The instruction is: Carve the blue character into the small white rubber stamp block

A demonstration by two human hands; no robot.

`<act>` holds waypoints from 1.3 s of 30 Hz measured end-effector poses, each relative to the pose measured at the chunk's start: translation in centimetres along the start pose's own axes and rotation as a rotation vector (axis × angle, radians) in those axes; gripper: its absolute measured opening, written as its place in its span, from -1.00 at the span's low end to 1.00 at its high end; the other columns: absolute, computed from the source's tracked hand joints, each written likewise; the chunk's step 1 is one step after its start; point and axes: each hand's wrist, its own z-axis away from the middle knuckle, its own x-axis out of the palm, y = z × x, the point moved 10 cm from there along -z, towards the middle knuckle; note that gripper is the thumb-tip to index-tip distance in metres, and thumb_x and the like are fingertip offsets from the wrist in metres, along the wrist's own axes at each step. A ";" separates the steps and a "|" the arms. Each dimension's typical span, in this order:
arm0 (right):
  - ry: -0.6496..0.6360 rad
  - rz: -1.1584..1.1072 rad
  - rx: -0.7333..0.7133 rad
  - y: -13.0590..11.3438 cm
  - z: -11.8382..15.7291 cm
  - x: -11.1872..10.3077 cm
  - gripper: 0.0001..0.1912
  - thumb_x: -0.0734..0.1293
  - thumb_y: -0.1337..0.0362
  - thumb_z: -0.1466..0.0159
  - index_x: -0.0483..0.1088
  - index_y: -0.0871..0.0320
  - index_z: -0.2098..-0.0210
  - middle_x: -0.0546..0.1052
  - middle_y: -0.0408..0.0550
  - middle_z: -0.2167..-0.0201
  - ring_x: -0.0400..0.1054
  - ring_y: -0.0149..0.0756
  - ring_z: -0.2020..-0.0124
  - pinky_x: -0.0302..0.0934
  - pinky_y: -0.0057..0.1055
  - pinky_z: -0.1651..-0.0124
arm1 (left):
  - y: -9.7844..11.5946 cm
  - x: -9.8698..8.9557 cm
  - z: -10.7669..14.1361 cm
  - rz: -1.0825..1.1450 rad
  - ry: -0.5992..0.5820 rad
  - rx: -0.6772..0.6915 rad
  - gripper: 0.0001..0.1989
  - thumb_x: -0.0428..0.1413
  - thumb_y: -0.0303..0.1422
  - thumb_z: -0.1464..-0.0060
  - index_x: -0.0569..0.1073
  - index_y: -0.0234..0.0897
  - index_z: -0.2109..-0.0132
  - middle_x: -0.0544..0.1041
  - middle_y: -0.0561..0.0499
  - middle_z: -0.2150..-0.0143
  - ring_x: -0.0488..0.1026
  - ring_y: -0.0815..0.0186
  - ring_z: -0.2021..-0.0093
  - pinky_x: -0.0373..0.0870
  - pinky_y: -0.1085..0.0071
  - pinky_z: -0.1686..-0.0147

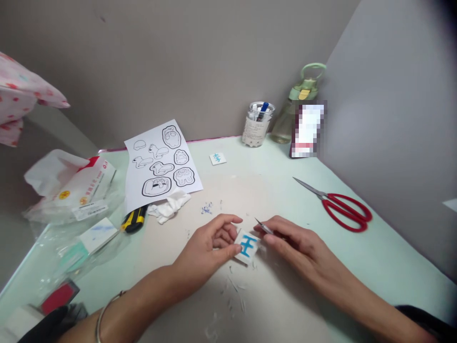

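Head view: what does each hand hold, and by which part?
The left hand holds the blue-marked white square by its left edge, thumb on its face. The right hand holds the slim pointed tool by its shaft, behind the bare tip.

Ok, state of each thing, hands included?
Left hand, closed on near block.
Right hand, gripping carving tool.
Near block, held, blue-marked.
Carving tool, tip bare.
Far block, flat, blue-marked.
Scissors, closed.
Jar, upright, open.
Bottle, upright, capped.
Phone, upright, screen lit.
Tissue, crumpled.
Tissue pack, open.
Printed sheet, unfolded.
Utility knife, blade state unclear.
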 end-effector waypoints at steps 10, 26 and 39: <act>0.077 0.530 -0.284 -0.3 2.2 0.3 -0.80 0.12 0.30 -0.40 0.33 0.06 0.08 0.48 -0.04 0.28 0.38 -0.33 0.38 0.22 -0.42 0.37 | 2.2 -0.4 0.8 -0.694 0.087 0.219 -0.69 0.14 -0.43 -0.07 0.43 -0.21 0.00 0.43 0.01 0.24 0.34 0.27 0.28 0.25 0.39 0.28; 0.043 0.821 -0.414 -3.0 3.1 1.5 -0.60 0.03 0.54 -0.27 0.35 0.15 0.05 0.49 -0.01 0.34 0.39 -0.29 0.49 0.29 -0.41 0.49 | 2.6 0.5 1.0 -0.781 0.051 0.271 -0.73 0.10 -0.46 -0.12 0.39 -0.23 0.01 0.41 -0.02 0.21 0.36 0.23 0.16 0.29 0.32 0.17; 0.041 0.878 -0.408 -3.6 3.0 1.7 -0.61 0.00 0.58 -0.24 0.39 0.18 0.23 0.50 0.01 0.40 0.41 -0.28 0.56 0.39 -0.33 0.52 | 2.4 1.2 1.2 -0.821 -0.018 0.280 -0.63 0.20 -0.37 -0.09 0.37 -0.21 -0.05 0.39 -0.01 0.11 0.35 0.21 0.11 0.33 0.26 0.13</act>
